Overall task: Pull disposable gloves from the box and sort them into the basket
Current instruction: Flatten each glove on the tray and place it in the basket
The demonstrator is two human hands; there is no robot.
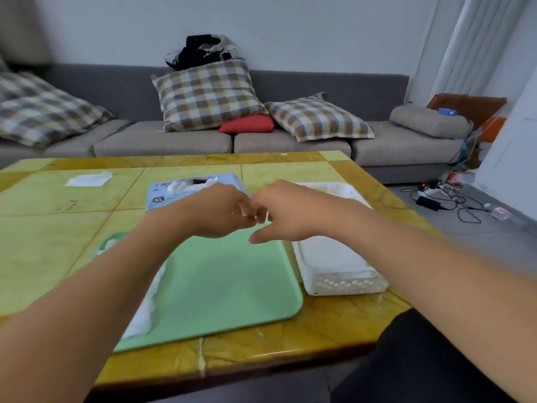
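Note:
The blue glove box [162,196] lies flat at the back of the table, with white gloves [186,186] bulging from its opening. To the right stands the white perforated basket [343,286] with white gloves [328,254] lying inside. My left hand [215,210] and my right hand [284,213] meet knuckle to knuckle above the far edge of the green tray [226,286]. Both have curled fingers, blurred by motion, and I see no glove between them. A crumpled white glove [148,303] lies on the tray's left side, partly under my left forearm.
The yellow-tiled table [58,228] carries a white paper sheet [87,178] at the back left. Behind it is a grey sofa [290,141] with plaid cushions. Cables and a power strip [430,196] lie on the floor to the right.

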